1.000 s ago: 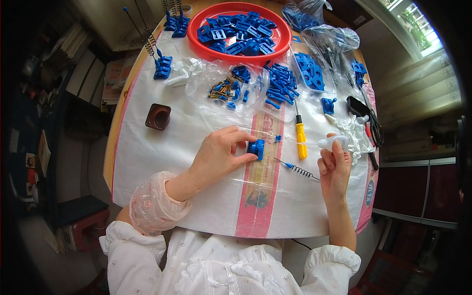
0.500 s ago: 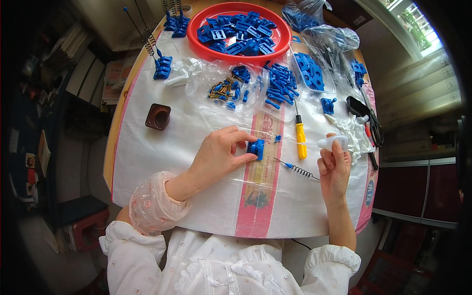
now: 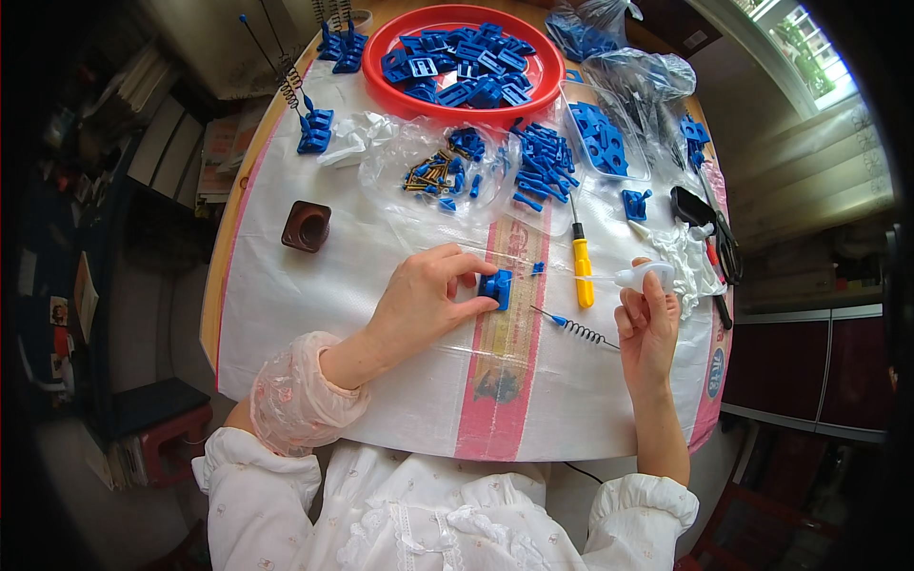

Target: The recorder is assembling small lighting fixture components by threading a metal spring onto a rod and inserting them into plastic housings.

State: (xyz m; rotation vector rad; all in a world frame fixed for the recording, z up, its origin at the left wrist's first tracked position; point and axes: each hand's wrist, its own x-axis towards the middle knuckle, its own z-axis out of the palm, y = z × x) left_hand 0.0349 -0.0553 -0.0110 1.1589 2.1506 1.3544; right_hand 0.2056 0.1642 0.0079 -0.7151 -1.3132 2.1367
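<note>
Between the thumb and fingers of my left hand (image 3: 427,291) is a blue plastic part (image 3: 496,289), low over the striped middle of the white sheet. My right hand (image 3: 651,322) pinches a small white squeeze bottle (image 3: 649,277) whose thin nozzle points left, toward the blue part. A tiny blue piece (image 3: 538,268) lies just right of the held part. Nearer to me, a black coil spring (image 3: 583,331) with a blue fitting and a thin rod rests on the sheet, its right end close to my right wrist. A yellow-handled screwdriver (image 3: 583,273) lies between my hands.
A red basin (image 3: 373,71) of blue parts stands at the back. Before it are a clear bag with brass screws (image 3: 430,172), blue pegs (image 3: 545,164) and a clear tub (image 3: 647,171). A brown square cup (image 3: 307,226) sits left; scissors (image 3: 728,249) lie right.
</note>
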